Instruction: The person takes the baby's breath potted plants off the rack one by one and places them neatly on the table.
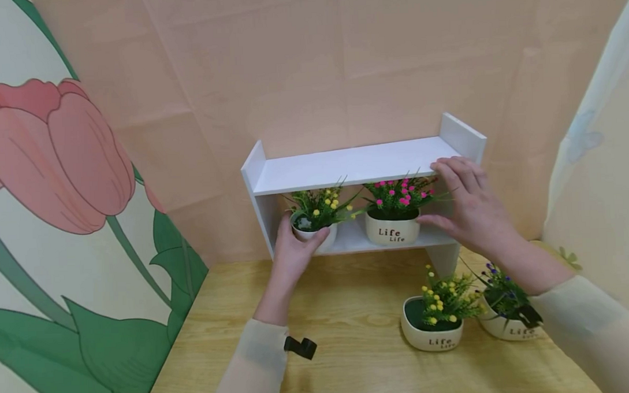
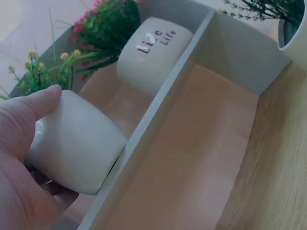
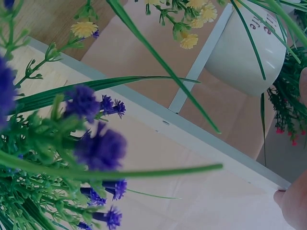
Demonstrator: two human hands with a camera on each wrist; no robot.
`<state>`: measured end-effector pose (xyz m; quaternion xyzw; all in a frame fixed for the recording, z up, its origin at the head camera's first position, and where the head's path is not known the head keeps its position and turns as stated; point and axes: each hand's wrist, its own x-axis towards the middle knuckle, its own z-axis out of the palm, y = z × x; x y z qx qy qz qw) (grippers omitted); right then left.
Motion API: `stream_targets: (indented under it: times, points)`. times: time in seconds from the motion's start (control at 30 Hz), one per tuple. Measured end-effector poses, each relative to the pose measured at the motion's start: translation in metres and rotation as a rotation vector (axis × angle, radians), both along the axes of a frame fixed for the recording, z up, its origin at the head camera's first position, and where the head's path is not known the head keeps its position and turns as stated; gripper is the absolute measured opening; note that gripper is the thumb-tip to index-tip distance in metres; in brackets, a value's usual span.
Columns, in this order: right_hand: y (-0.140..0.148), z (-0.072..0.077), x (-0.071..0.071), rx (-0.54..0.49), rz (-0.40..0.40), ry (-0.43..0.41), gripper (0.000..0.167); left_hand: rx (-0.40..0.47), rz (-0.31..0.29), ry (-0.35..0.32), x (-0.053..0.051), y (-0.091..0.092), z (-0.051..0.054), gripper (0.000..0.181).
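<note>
My left hand point(image 1: 291, 252) grips a white pot point(image 1: 326, 238) with yellow flowers at the left of the shelf's middle level, thumb in front. In the left wrist view this pot point(image 2: 76, 143) leans slightly, its base at the board's front edge. To its right on the same level stands a pot with pink flowers point(image 1: 394, 231), lettering facing out. My right hand point(image 1: 476, 211) touches the front edge of the shelf's top board point(image 1: 344, 165) near its right end. Its fingers are slightly bent, and its thumb points toward the pink-flowered pot.
On the wooden table point(image 1: 344, 311), a pot with yellow flowers point(image 1: 433, 338) and a pot with purple flowers point(image 1: 506, 328) stand at the front right, under my right forearm. A pinkish cloth wall point(image 1: 310, 69) lies behind the shelf.
</note>
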<state>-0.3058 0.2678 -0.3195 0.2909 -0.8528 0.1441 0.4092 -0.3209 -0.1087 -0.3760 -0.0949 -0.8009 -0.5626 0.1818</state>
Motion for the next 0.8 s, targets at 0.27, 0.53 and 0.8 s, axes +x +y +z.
stream_targets:
  times: [0.27, 0.53, 0.8]
  points:
    - [-0.001, 0.000, 0.001, 0.002, -0.010, -0.003, 0.114, 0.016, -0.019, 0.001, 0.011, -0.003, 0.000, 0.092]
    - [-0.003, 0.000, 0.001, -0.006, -0.007, 0.006, 0.114, 0.035, -0.049, 0.049, 0.020, -0.007, -0.002, 0.097]
    - [-0.003, -0.001, -0.001, -0.008, -0.002, 0.018, 0.115, 0.014, -0.033, 0.005, 0.036, -0.009, -0.002, 0.101]
